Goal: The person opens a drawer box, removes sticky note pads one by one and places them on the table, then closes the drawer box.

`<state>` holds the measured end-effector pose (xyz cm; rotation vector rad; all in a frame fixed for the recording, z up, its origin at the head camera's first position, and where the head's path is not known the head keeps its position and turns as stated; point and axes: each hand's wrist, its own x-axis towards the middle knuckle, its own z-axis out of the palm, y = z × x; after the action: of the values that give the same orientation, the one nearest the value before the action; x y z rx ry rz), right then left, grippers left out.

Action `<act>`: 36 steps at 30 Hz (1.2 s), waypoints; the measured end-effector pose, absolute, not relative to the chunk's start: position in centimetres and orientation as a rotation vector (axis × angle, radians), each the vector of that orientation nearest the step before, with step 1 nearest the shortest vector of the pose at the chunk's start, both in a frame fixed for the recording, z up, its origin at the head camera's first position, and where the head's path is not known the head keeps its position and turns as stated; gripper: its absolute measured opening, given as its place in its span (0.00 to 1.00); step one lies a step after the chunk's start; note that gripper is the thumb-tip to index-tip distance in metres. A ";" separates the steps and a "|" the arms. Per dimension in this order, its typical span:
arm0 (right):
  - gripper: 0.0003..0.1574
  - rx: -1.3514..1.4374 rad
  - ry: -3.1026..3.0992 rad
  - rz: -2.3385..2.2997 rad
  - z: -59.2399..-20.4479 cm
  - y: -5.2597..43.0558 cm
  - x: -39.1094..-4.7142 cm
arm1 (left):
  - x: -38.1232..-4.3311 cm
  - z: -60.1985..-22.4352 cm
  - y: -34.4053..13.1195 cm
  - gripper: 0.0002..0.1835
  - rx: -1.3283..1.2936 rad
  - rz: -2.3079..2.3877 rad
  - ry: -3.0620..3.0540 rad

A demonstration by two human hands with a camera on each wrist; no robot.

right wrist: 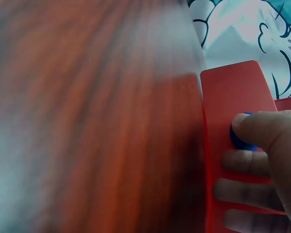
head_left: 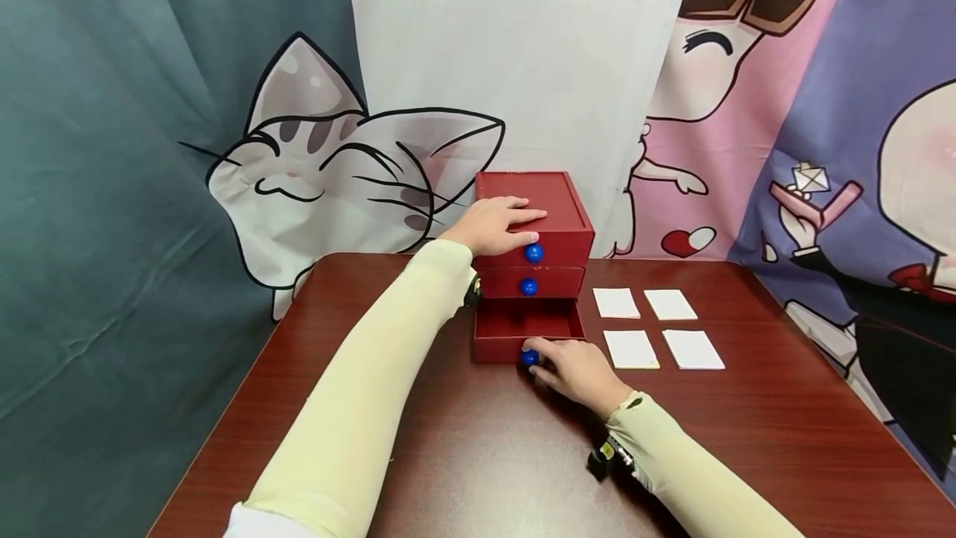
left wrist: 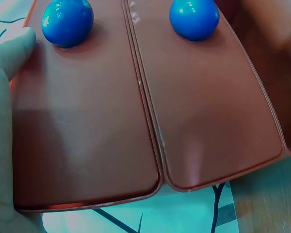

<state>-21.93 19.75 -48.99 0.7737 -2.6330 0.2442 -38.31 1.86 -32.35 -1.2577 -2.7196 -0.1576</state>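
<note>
A red three-drawer cabinet [head_left: 575, 210] stands at the back of the table, each drawer front bearing a round blue knob. My left hand [head_left: 493, 222] rests on its top with straight fingers, the thumb lying near the top drawer's knob [head_left: 534, 253]. The middle drawer [left wrist: 208, 107] is closed, its blue knob [head_left: 529, 286] untouched. Pulled out toward me, the bottom drawer [head_left: 489, 349] shows a bare red inside. My right hand [head_left: 577, 372] pinches the bottom knob [right wrist: 240, 138] between thumb and fingers, the other fingers lying along the drawer front in the right wrist view.
Several white square paper stacks [head_left: 631, 349] lie in two rows right of the cabinet. The brown wooden table [head_left: 463, 455] reaches toward me. Behind it hangs a cartoon-printed cloth [head_left: 523, 48], close to the cabinet's back.
</note>
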 end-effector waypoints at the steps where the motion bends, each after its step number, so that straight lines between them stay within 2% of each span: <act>1: 0.21 0.753 -2.634 0.240 -49.0 19.7 -22.1 | -38.3 -32.3 1.8 0.30 -1.259 -0.159 -2.727; 19: 0.16 0.463 -2.668 0.440 -49.6 19.4 -26.8 | -38.5 -32.6 1.9 0.30 -1.259 -0.162 -2.727; 36: 0.17 0.393 -2.659 0.499 -49.8 18.8 -27.9 | -38.4 -32.3 1.8 0.30 -1.242 -0.168 -2.758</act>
<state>-27.94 18.84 -49.76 0.3930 -2.6587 0.4993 -38.44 1.81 -32.35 -1.2415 -2.7577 -0.1681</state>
